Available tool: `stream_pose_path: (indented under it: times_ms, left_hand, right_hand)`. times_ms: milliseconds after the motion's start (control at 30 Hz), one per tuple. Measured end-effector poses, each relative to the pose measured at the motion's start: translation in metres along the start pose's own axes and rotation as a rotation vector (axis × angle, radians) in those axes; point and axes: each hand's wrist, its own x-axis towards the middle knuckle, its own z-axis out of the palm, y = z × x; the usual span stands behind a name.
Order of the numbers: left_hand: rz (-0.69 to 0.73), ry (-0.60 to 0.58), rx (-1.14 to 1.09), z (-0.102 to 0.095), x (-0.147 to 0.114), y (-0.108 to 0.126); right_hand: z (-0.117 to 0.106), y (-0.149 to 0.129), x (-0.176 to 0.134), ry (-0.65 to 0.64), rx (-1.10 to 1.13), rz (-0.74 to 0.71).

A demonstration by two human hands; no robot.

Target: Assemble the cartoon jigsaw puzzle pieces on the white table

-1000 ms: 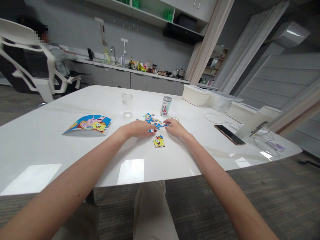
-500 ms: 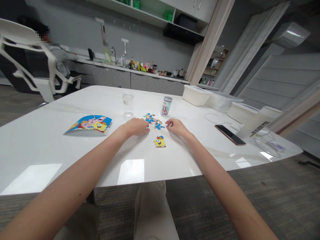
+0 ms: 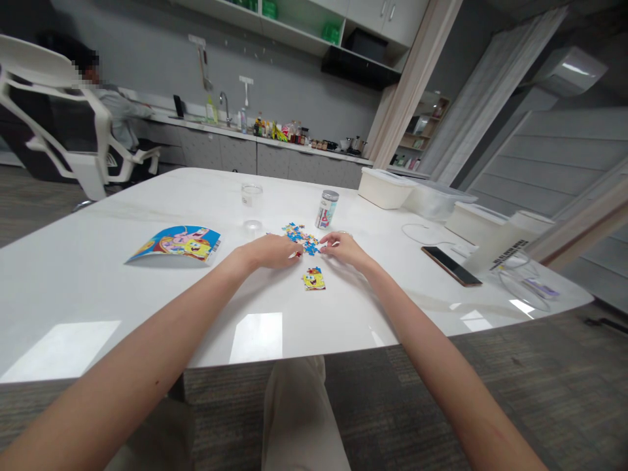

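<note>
A loose heap of small jigsaw puzzle pieces (image 3: 307, 241) lies on the white table. My left hand (image 3: 277, 251) is at its left near side, fingers bent together, with a small reddish puzzle piece (image 3: 297, 254) at the fingertips. On the heap's right edge, my right hand (image 3: 344, 248) has its thumb and forefinger curled toward each other; whatever is between them is too small to make out. Nearer to me lies a joined section of puzzle (image 3: 313, 279) with a yellow cartoon face. A curved picture sheet (image 3: 179, 245) in blue, pink and yellow rests left of my left hand.
Behind the heap stand a clear jar (image 3: 252, 206) and a printed canister (image 3: 326, 210) with a silver lid. On the right are a phone (image 3: 451, 265), a cable, a pale paper bag (image 3: 507, 245) and lidded boxes (image 3: 386, 188). A person sits at the far left beyond a white chair (image 3: 101, 124).
My left hand has shifted slightly right and nearer to me, and a reddish piece now shows at its fingertips. My right hand has edged left against the heap.
</note>
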Motion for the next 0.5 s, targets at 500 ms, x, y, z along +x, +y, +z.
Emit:
stream_pose_path:
  times_ms: [500]
  left_hand:
    - [-0.05, -0.009, 0.025, -0.0019, -0.0005, 0.0009]
  right_hand:
    - [-0.0027, -0.0078, -0.0047, -0.09, 0.416, 0.097]
